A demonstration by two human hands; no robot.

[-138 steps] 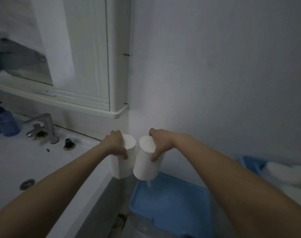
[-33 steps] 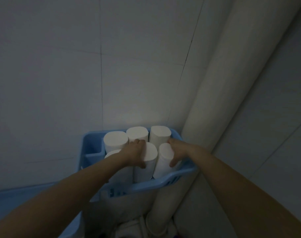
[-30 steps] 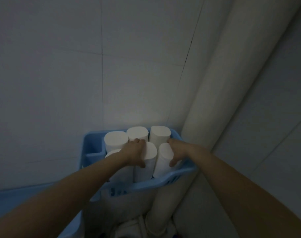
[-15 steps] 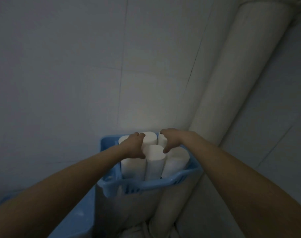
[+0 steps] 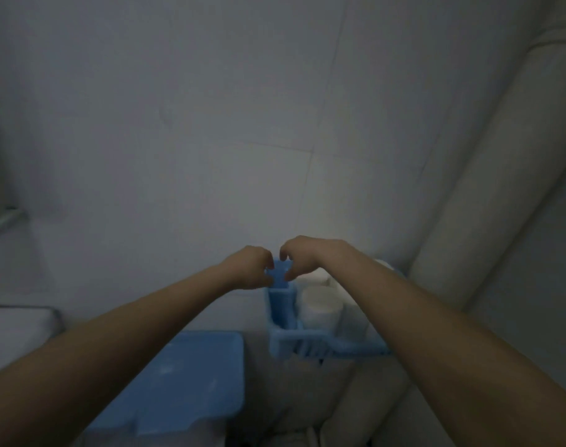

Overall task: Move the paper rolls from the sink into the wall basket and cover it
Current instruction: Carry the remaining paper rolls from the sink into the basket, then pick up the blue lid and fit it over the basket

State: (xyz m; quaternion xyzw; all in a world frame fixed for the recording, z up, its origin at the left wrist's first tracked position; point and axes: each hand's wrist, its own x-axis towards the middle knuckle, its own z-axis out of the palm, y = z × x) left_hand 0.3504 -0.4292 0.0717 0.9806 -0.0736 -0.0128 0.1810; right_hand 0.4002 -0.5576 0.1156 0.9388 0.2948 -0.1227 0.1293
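The blue wall basket [image 5: 310, 348] hangs in the corner with several white paper rolls [image 5: 320, 307] standing upright in it. My left hand [image 5: 250, 268] and my right hand [image 5: 302, 255] hover side by side above the basket's back left corner, off the rolls. The fingers of both hands are loosely curled with a gap to the thumb, and I see nothing held in either. My right forearm hides the right part of the basket and its rolls. A flat blue lid [image 5: 185, 382] lies low on the left, below my left forearm.
A thick white pipe [image 5: 501, 195] runs up the corner right of the basket. The white sink edge [image 5: 15, 330] shows at the far left. Tiled wall fills the background; the scene is dim.
Both hands have let go of the rolls set in the basket and lifted up and left to its back left corner. My view has swung left, bringing the blue lid into sight.
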